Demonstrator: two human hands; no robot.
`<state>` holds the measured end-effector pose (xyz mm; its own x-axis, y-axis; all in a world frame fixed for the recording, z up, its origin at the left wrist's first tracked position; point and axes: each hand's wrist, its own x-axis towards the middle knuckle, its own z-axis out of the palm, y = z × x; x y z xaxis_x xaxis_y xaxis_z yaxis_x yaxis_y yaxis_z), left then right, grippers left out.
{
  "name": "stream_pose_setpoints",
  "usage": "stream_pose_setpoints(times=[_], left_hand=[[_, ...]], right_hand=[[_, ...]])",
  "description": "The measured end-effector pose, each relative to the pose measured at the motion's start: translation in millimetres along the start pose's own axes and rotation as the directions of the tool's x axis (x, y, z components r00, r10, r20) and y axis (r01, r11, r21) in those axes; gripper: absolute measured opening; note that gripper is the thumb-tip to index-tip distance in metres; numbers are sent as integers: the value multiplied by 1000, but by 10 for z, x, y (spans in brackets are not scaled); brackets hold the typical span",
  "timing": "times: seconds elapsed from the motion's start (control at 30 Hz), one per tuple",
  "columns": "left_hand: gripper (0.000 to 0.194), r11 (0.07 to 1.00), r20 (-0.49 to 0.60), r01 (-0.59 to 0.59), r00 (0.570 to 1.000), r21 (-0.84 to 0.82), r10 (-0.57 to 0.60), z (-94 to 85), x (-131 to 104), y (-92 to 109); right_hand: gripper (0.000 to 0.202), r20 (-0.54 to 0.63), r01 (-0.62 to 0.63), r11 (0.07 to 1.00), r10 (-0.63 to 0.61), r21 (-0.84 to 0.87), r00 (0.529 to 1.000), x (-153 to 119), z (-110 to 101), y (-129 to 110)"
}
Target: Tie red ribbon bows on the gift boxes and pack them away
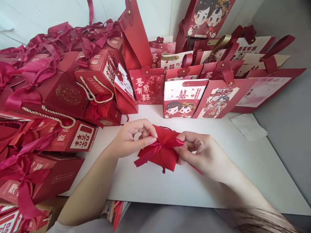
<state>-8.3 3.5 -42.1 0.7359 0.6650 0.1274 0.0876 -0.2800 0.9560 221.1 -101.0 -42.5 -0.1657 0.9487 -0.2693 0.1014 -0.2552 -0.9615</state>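
Observation:
A small red gift box (167, 159) with overlapping petal-like flaps rests on the white table between my two hands. Across its top runs a magenta ribbon (159, 146), crossed into a bow shape at the middle. My left hand (134, 137), thumb and forefinger pinched together, grips the ribbon at the box's left side. On the right, my right hand (196, 152) pinches the ribbon's loop at the box's right edge. One ribbon tail hangs down toward the lower left, and another sticks out below my right hand. A dark red cord knot shows at the box's near edge.
Stacked red boxes with ribbons (60, 94) and rope handles fill the left side. Along the back stand several red and white gift bags (183, 97). A white tissue (248, 126) lies at the right, beside a grey wall (289, 129). The table's front edge runs just before me.

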Motion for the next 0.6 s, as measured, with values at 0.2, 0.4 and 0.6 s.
stream_pose_setpoints(times=[0.2,0.4,0.6], left_hand=[[12,969,18,55,998,-241,-52,1,32,-99],[19,924,13,154,987,-350,-160,15,62,-128],[18,920,7,172,983,-352,-181,6,67,-139]], right_hand=[[17,9,37,999,-37,31,999,11,-42,15],[25,69,28,997,-33,75,997,10,-83,18],[20,49,63,985,-72,162,996,45,-81,58]])
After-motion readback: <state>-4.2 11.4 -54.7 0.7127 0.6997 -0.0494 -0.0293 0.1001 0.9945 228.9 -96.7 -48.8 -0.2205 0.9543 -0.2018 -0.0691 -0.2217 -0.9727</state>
